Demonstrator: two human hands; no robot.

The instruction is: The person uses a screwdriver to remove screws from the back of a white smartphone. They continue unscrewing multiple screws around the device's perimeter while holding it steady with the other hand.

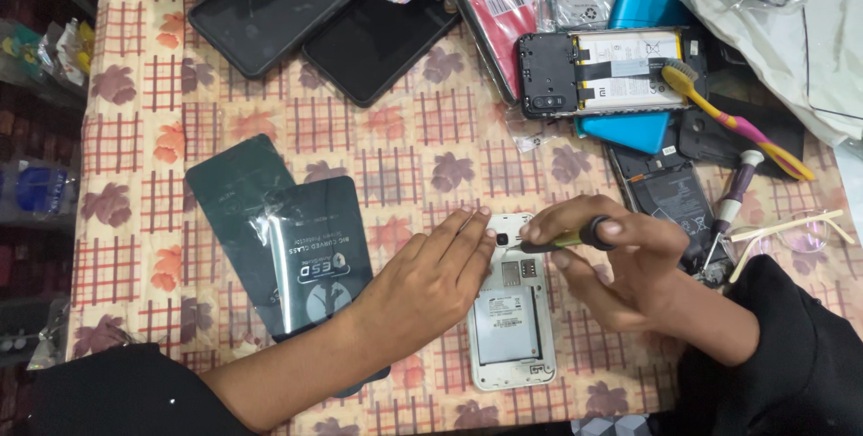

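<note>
Item: white phone [511, 319], back cover off, lying face down on the patterned tablecloth [395, 157] directly beneath both hands, battery bay and card slots facing up so the screw points are reachable.

Left hand [430, 281]: lying flat with fingers extended, empty, fingertips pressing the phone's upper left edge. It is apparently steadying the body against the push of the tool rather than gripping it.

Right hand [620, 261]: closing narrowly around a small screwdriver [564, 239], thumb and fingers pinching the yellow-green shaft and black cap. The tip is pointing toward the camera corner of the phone, just beside the left fingertips, so that pressure and bracing are meeting at one spot.

Near the grip, to its right: a purple-handled screwdriver [735, 191] and a pair of spectacles [791, 231], both lying within short reach. Just above the right hand: a dark battery [674, 198].

Farther above the grip: an opened black phone [600, 72] with its battery showing, a yellow and pink toothbrush [733, 121] resting across it, probably for dusting.

Left of the grip, beyond the left forearm: dark screen-protector packets [288, 238], overlapping, set aside. Well above them: two black phones [324, 18] lying face down.
</note>
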